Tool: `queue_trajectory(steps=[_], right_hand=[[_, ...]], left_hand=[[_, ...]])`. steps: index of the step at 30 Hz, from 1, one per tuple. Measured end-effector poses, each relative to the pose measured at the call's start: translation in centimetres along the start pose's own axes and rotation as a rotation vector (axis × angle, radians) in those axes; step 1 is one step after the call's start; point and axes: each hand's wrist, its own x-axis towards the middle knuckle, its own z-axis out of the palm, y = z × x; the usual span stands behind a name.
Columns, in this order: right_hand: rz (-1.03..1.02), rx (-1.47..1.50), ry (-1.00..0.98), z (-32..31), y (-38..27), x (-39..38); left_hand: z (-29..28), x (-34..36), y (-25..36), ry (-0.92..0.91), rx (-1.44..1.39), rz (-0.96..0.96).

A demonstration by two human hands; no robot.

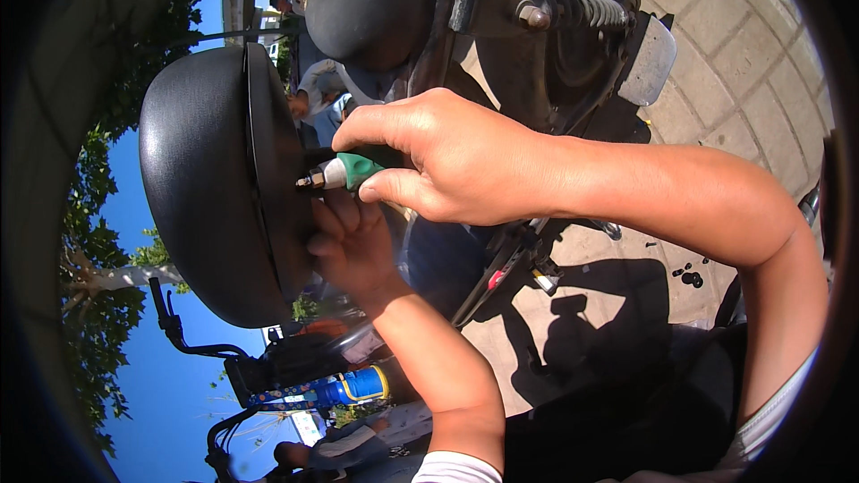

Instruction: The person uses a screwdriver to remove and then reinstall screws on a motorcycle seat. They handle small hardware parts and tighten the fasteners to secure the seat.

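As right hand (447, 156) grips, green-handled screwdriver (344, 172) — padded black seat (201, 179)

Ground: grey stone paving (761, 54) in large square slabs, sunlit, crossed by hard shadows.
On the paving: a few small black parts (689, 277) lying loose by the shadow's edge.
Standing on it: a scooter (537, 27).

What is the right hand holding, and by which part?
The right hand grips a green-handled screwdriver by its handle, metal tip against the underside of the black padded scooter seat. The left hand rests just beneath.
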Motion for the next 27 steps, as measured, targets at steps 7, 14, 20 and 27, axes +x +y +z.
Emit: queue_trajectory(steps=[7, 14, 20, 27], right_hand=[[-0.003, -0.008, 0.011, 0.1, 0.0, 0.09], [0.001, 0.005, 0.021, 0.19, 0.13, 0.08], [-0.03, 0.039, 0.034, 0.39, 0.38, 0.07], [-0.033, 0.02, 0.043, 0.3, 0.25, -0.23]], left_hand=[[-0.22, 0.07, 0.25, -0.039, 0.01, -0.008], [0.38, 0.02, 0.23, 0.005, 0.001, -0.011], [0.38, -0.07, 0.33, 0.013, -0.002, -0.013], [0.15, -0.25, 0.24, 0.079, 0.014, -0.021]])
